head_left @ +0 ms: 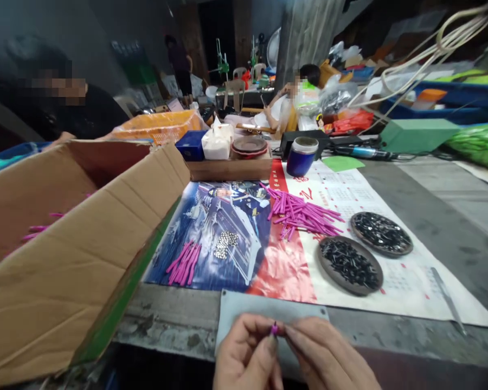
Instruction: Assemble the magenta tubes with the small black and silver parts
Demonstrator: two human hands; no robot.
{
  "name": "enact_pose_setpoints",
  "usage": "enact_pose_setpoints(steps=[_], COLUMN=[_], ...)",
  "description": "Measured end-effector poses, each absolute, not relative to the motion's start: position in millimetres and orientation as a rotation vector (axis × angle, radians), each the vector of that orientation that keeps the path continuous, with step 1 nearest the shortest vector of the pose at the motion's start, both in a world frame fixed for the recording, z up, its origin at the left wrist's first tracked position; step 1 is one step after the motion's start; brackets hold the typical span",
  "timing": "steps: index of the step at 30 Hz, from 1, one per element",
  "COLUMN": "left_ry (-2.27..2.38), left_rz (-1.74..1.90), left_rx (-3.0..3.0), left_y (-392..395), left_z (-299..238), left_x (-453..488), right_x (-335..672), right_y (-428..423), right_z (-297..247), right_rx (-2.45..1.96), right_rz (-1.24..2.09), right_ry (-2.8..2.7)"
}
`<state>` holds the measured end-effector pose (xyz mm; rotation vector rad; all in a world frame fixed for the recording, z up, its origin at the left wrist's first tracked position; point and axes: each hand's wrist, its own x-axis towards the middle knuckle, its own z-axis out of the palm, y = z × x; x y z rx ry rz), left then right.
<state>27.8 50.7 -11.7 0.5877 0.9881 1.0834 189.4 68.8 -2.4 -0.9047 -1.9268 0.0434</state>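
Observation:
My left hand [248,355] and my right hand [329,360] meet at the bottom edge, over a grey pad [244,304]. Both pinch a small pink tube [274,328] between their fingertips. On the poster-covered table lie a large heap of pink tubes [299,212], a smaller bundle of pink tubes [184,264] and a cluster of small silver pieces [225,244]. Two round dishes of black parts, one nearer [350,264] and one farther [381,233], sit to the right.
An open cardboard box [65,244] with some pink tubes inside fills the left. Behind stand a blue jar [301,156], a wooden tray [230,169], a green box [417,134] and cables. One person sits at far left, two more are farther back.

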Motion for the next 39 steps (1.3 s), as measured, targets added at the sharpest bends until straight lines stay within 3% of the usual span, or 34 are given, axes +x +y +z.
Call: enact_pose_setpoints(steps=[11,31,39], left_ry=[0.948,0.782,0.797], left_rz=[1.054,1.149,1.244], left_rx=[0.418,0.48,0.648], left_y=[57.2,47.2,45.7], left_z=[3.3,-8.9,-8.2], left_x=[46.4,51.2,53.3], right_x=[190.2,179.7,172.6], right_y=[52.9,44.5,42.3], right_z=[-2.4,-13.8,-18.0], right_rx=[-1.354,-1.276,-1.232], right_rz=[0.238,0.315,0.515], right_ry=[-1.689,-1.672,-1.491])
